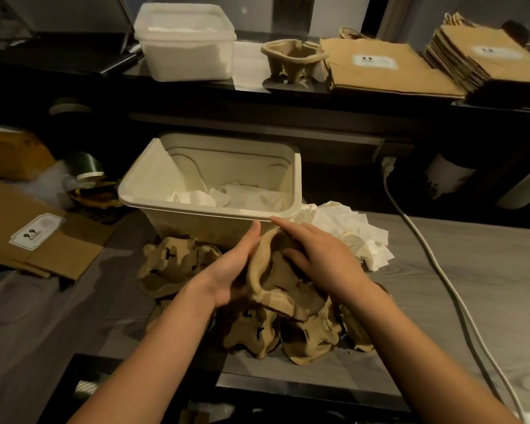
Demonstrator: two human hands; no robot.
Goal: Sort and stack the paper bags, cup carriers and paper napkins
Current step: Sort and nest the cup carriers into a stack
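At frame centre, your left grip (233, 270) presses flat-fingered against 1 cup carrier (273, 280) — your right grip (322, 255) clasps its top. Lift unevenly and the soft rim may tear, or snag the carrier pile (251, 332) below — scattering it across the surface (471, 270).
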